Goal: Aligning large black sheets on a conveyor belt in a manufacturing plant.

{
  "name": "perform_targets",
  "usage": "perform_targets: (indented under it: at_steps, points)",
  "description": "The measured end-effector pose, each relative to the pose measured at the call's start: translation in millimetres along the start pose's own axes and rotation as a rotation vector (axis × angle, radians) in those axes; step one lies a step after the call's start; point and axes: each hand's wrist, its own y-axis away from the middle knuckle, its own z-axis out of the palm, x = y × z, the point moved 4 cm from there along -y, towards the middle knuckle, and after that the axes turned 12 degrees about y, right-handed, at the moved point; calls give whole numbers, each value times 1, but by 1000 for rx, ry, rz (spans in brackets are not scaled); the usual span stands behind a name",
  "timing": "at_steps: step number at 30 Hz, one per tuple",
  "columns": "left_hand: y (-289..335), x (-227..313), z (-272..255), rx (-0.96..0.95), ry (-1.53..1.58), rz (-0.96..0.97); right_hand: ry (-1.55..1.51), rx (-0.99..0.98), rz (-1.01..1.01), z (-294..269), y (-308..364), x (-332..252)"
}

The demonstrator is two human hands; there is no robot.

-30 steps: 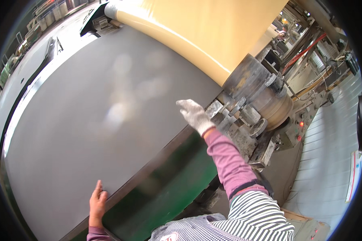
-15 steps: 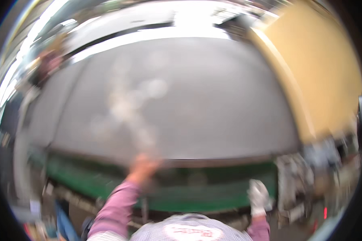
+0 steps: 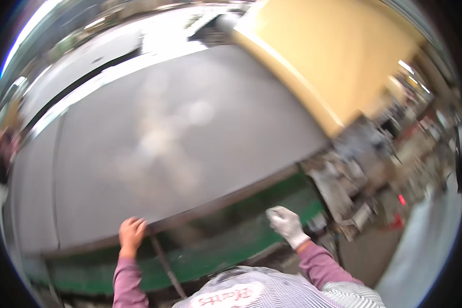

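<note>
My bare left hand [image 3: 132,235] is at the near edge of a wide grey flat surface [image 3: 215,113], its fingers loosely bent and apart. I see nothing held in it, though whether it touches the edge I cannot tell. My right hand [image 3: 287,226], in a white glove, hangs in front of the green side [image 3: 231,231] of the table, to the right of my left hand. Its fingers are curled in, and no object shows in them. Pale smeared spots over the grey surface blur part of the view.
A big tan panel [image 3: 323,61] rises at the far right of the grey surface. Cluttered metal parts [image 3: 349,179] lie to the right of the green side. A dark bar [image 3: 167,267] slants below my left hand. A person [image 3: 5,149] is at the far left.
The view has turned to the right, so the surface and tan panel sit further left. My left hand has drawn back to the near edge. My gloved right hand has come up, closer to the table.
</note>
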Motion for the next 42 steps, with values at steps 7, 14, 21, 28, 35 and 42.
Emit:
perform_targets:
  at_steps: [7,14,21,28,35,42]
  points:
    - [-57,76,45,-298,17,-7,-149,45,135,-22,29,20]
    - [-62,73,41,-281,152,-91,75,3,55,-22,29,27]
    - [-36,7,6,-236,21,-69,185,214,146,-72,33,82]
    - [-58,107,57,-290,40,-179,206,109,-33,-18,14,20]
    - [-49,-70,-67,276,31,-483,296,290,-349,-23,-17,14]
    - [-35,-102,-42,18,-186,-758,474,79,-828,115,-53,-142]
